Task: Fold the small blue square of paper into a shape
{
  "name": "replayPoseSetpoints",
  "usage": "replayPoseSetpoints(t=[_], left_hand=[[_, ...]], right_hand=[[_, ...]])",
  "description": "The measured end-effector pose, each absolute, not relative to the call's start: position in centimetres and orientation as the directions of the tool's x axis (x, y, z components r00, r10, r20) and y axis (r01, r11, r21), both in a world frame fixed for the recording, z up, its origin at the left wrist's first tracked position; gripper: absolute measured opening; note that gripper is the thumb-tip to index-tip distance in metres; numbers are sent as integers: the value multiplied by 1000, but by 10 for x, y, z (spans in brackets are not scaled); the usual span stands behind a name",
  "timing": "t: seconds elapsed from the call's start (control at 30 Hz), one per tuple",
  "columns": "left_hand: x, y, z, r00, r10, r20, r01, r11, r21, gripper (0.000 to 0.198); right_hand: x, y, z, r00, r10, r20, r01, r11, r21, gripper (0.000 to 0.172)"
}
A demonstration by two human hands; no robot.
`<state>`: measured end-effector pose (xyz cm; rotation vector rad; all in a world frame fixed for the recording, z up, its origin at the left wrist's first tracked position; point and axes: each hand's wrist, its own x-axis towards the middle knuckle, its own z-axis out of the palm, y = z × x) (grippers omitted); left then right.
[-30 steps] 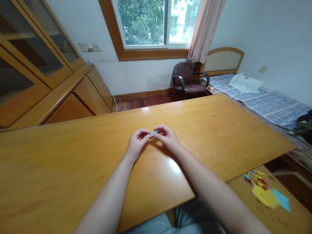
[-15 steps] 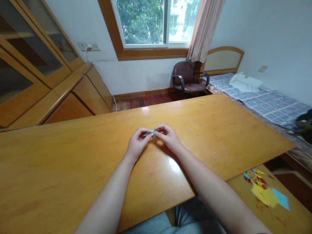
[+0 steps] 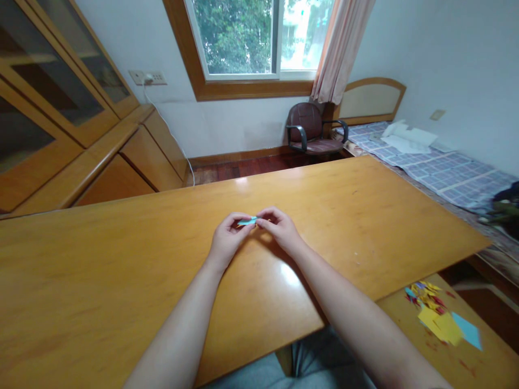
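Note:
A small folded piece of light blue paper [image 3: 247,221] is held between my two hands, above the middle of the wooden table [image 3: 121,270]. My left hand [image 3: 230,237] pinches its left part between thumb and fingers. With thumb and bent fingers, my right hand [image 3: 279,227] grips the right end of the paper. The fingertips of both hands nearly meet and cover part of the paper, so its exact folds are too small to tell.
At the lower right, a lower surface [image 3: 401,324] bears yellow sheets [image 3: 440,325], a blue sheet [image 3: 467,330] and a pile of small folded papers [image 3: 427,296]. Beyond the table stand a chair [image 3: 306,127], a bed [image 3: 446,167] and a cabinet [image 3: 133,156].
The blue paper has tilted slightly between my fingers, and more of its flat left part shows. Both hands have stayed in nearly the same place.

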<state>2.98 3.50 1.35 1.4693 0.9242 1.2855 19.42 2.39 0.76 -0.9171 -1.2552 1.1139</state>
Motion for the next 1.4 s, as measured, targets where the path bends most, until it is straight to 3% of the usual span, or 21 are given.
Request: replayPoseSetpoints(t=[0.33, 1.07, 1.4], left_hand=[[28, 35, 16, 164, 951, 263, -2, -266, 964, 20], [26, 36, 15, 161, 963, 214, -37, -211, 977, 20], [29, 36, 16, 196, 976, 95, -50, -87, 995, 28]], right_hand=[[198, 20, 16, -71, 920, 386, 89, 391, -916, 12], [195, 21, 13, -21, 942, 334, 51, 335, -941, 10], [197, 21, 12, -43, 929, 366, 168, 368, -914, 12]])
